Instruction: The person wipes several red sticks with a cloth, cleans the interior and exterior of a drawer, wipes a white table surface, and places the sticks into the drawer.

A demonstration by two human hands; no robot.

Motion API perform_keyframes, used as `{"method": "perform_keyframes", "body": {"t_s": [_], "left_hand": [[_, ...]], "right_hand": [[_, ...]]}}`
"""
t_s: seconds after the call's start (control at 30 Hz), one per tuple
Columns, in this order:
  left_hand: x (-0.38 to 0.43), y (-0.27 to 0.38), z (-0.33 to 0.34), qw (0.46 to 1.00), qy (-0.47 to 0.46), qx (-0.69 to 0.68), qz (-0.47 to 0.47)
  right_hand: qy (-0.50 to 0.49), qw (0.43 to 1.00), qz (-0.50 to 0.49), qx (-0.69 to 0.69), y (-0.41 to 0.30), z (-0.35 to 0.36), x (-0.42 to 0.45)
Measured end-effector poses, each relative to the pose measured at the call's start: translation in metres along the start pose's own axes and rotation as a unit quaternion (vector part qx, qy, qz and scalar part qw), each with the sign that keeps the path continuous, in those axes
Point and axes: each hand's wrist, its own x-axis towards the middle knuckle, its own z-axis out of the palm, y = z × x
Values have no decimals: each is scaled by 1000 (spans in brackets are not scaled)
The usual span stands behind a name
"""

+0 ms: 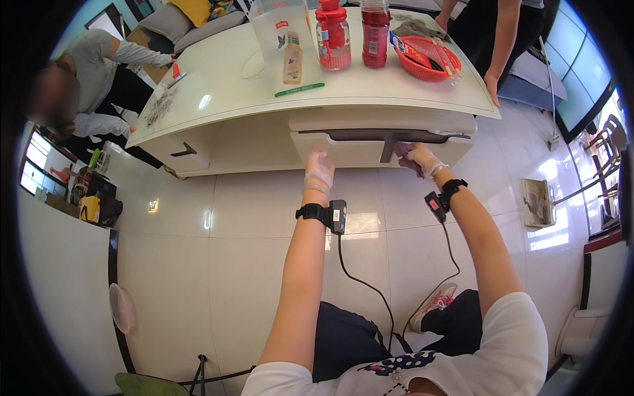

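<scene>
My right hand [427, 159], in a clear plastic glove, is shut on a purplish cloth [410, 157] against the drawer front [342, 148] of a white coffee table [218, 94], beside the dark handle strip [389, 143]. My left hand [319, 168], gloved too, is near the left part of the drawer front; whether it touches is unclear, and its fingers are partly hidden. On the tabletop stand a large clear plastic pitcher [270, 37], a red-capped bottle [334, 42], a bottle of red drink [375, 39] and a red plastic basket [426, 74] with packets.
One person [91, 74] leans at the table's left end; another person's hand [491, 88] rests on its right edge. A long-handled dustpan [537, 203] lies on the tiled floor at right. A pink basin [122, 308] is at left, and a green seat [148, 385] at bottom left.
</scene>
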Motion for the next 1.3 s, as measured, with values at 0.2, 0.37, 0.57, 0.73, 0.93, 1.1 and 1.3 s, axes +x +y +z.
{"method": "perform_keyframes", "body": {"t_s": [0.2, 0.37, 0.57, 0.73, 0.93, 1.1, 1.3], "left_hand": [[53, -34, -91, 981, -118, -63, -143], [-98, -143, 43, 983, 30, 41, -179], [-163, -73, 77, 984, -98, -54, -139], [-217, -25, 78, 982, -110, -126, -90], [-233, -20, 30, 978, -106, -158, -88], [-235, -32, 8, 973, -14, -198, -118], [-186, -94, -32, 963, 76, -232, -118]], "right_hand": [[22, 997, -57, 53, -8, 7, -32], [-44, 987, -44, 148, 42, -46, -53], [-114, 992, -53, -4, -39, 81, -86], [-156, 973, -78, -153, -56, 114, -82], [-244, 943, -141, -176, -29, 155, -80], [-233, 919, -101, -301, 3, 168, -78], [-277, 876, -141, -368, 40, 176, -79]]}}
